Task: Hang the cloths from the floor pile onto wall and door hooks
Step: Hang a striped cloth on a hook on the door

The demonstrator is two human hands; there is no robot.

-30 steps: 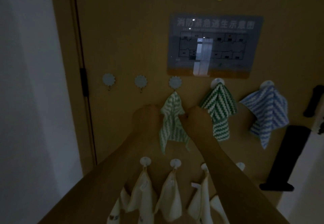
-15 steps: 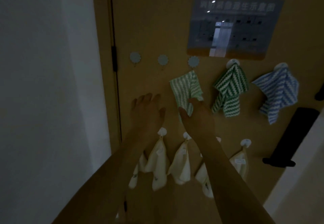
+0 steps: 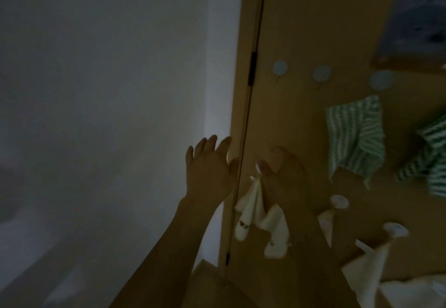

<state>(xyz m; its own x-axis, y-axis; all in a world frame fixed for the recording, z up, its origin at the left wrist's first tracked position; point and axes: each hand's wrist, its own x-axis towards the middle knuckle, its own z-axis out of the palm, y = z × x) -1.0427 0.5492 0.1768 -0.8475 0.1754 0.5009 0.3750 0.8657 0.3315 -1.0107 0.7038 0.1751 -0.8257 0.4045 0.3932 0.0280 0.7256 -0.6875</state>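
Viewed from left to right. The wall [image 3: 108, 90] on the left is bare and dim; no hook shows on it here. The left hand [image 3: 207, 167] is raised in front of the door frame [image 3: 237, 114], fingers spread wide and holding nothing. The right hand [image 3: 286, 170] is just beside it, in front of the door [image 3: 301, 30], fingers loosely extended and empty, as far as the gloom allows; whether it touches the door cannot be told.

Below the right hand, cream cloths [image 3: 248, 213] hang from a lower row of hooks, and further white hooks [image 3: 339, 200] to the right carry more. Above, two round blue hooks [image 3: 280, 67] stand empty. A third carries a light green striped cloth [image 3: 354, 136], with a darker green one [image 3: 434, 153] at the right edge.

Assessment: much of the hanging looks done. At least two door hooks remain free. The floor pile is not in view, so what remains cannot be counted. Neither hand carries a cloth; the next one has yet to be fetched.
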